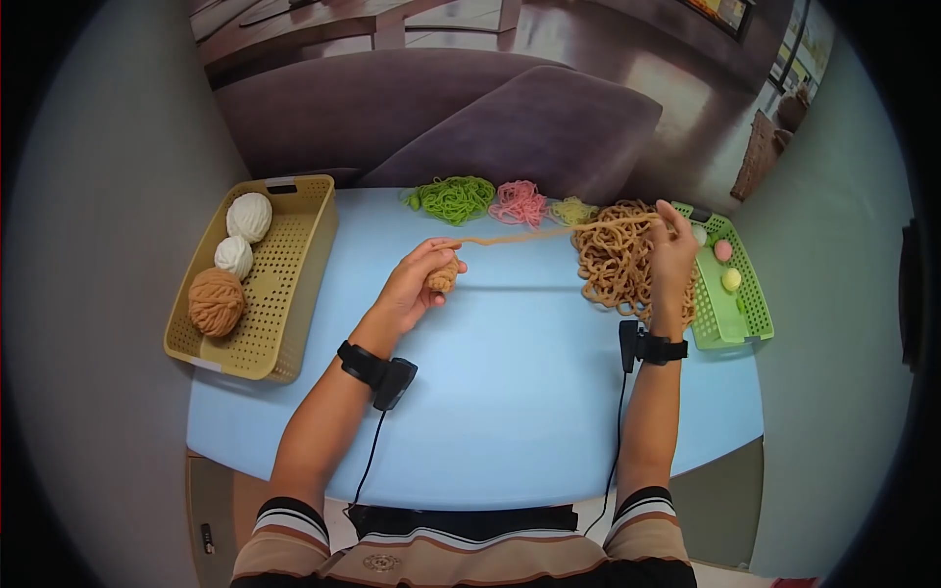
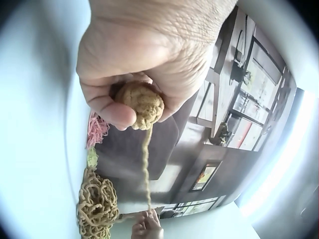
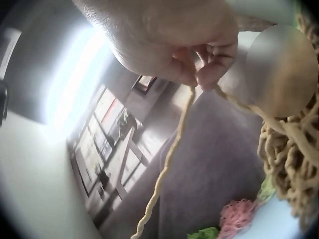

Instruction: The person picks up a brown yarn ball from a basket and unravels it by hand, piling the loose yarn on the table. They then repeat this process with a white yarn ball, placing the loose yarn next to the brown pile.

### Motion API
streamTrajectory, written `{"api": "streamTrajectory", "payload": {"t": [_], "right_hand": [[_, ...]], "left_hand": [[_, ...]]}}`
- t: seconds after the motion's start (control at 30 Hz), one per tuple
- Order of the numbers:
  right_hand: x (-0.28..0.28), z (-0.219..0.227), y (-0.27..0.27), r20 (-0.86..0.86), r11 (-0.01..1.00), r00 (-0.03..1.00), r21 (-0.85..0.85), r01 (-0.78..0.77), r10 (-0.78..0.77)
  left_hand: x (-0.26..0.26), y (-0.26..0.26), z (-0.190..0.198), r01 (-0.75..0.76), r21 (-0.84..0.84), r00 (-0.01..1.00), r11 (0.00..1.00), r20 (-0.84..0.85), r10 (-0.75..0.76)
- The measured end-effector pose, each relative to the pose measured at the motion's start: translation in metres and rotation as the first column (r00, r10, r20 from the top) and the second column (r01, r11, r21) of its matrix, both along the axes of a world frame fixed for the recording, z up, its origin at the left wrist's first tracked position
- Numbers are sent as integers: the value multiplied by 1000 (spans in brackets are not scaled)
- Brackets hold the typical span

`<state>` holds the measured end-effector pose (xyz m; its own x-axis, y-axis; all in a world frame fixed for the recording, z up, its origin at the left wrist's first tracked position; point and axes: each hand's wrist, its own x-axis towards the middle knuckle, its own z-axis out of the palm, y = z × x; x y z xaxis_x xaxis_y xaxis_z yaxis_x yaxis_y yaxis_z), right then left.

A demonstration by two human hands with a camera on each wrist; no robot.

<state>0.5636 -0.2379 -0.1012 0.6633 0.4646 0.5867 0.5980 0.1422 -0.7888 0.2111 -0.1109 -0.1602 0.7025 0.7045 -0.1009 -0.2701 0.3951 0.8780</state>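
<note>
A small tan yarn ball (image 1: 442, 277) is gripped in the left hand (image 1: 413, 284), over the middle of the table; the left wrist view shows fingers curled round the ball (image 2: 143, 104). From it a tan strand (image 1: 534, 236) runs taut to the right hand (image 1: 673, 257), which pinches it between thumb and fingertips, above a loose heap of tan yarn (image 1: 618, 260). In the right wrist view the strand (image 3: 172, 149) hangs on one side of the pinching right hand (image 3: 199, 55) and continues on the other side towards the heap.
At the left, a tan basket (image 1: 306, 265) holds two white balls and a brown ball (image 1: 216, 302). Green (image 1: 456, 200), pink (image 1: 519, 203) and pale yellow yarn (image 1: 571, 211) lie along the back edge. A green basket (image 1: 756, 289) with small balls stands at the right.
</note>
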Motion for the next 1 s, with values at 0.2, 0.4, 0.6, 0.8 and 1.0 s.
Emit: {"api": "streamTrajectory", "payload": {"t": [0.2, 0.4, 0.6, 0.8, 1.0], "right_hand": [[-121, 3, 13, -274, 674, 780, -394, -625, 563], [-157, -17, 18, -187, 508, 667, -512, -693, 721], [-109, 13, 5, -388, 778, 736, -73, -624, 555], [-44, 28, -7, -411, 880, 816, 416, -229, 407], [-11, 50, -30, -227, 853, 969, 521, 31, 103]], "left_hand": [[9, -20, 22, 95, 68, 995, 993, -26, -94], [5, -25, 29, 83, 210, 983, 974, -175, -46], [5, -17, 14, 117, 272, 962, 955, -270, -41], [3, -14, 13, -6, 173, 992, 985, -122, 28], [2, -6, 9, -86, 114, 993, 990, -65, 94]]}}
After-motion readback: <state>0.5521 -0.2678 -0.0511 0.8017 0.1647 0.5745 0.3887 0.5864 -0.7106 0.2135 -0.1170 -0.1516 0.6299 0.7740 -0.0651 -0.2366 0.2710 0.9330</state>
